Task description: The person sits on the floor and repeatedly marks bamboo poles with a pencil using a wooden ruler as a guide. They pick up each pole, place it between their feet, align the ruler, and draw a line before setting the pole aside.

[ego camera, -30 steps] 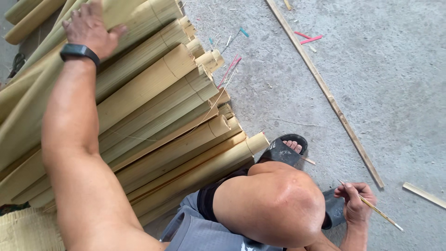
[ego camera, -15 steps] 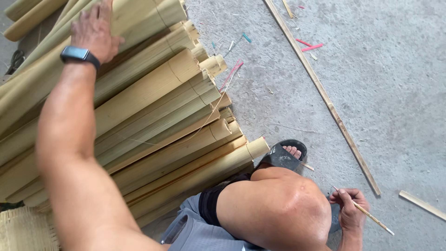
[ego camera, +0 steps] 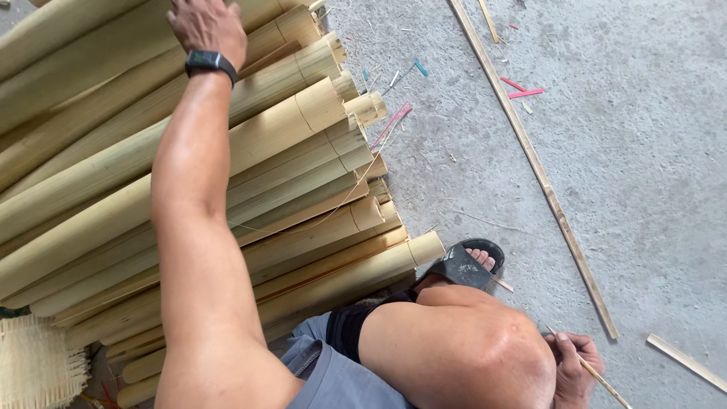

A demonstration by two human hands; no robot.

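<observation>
Bamboo poles (ego camera: pixel 288 129), pale yellow-green and stacked in a slanting pile, are filling the left half of the view, their cut ends facing the grey concrete floor (ego camera: pixel 644 174) on the right; the left hand (ego camera: pixel 206 26) is lying on top of the pile at the far edge, a dark watch (ego camera: pixel 210 62) sitting on its wrist, though its fingers are running out of view, so whether they are gripping a pole cannot be told; the right hand (ego camera: pixel 573 367) is resting at the near right beside the bent knee (ego camera: pixel 485 356), its fingers closing together around a thin bamboo stick (ego camera: pixel 602 376) that is pointing toward the near right corner; a foot in a black sandal (ego camera: pixel 463 265) is standing on the floor just beside the near end of the pile; a long narrow bamboo strip (ego camera: pixel 539 170) is lying diagonally across the floor, with small pink scraps (ego camera: pixel 524 91) near its far end; a woven cane piece (ego camera: pixel 34 363) is showing at the near left corner.
</observation>
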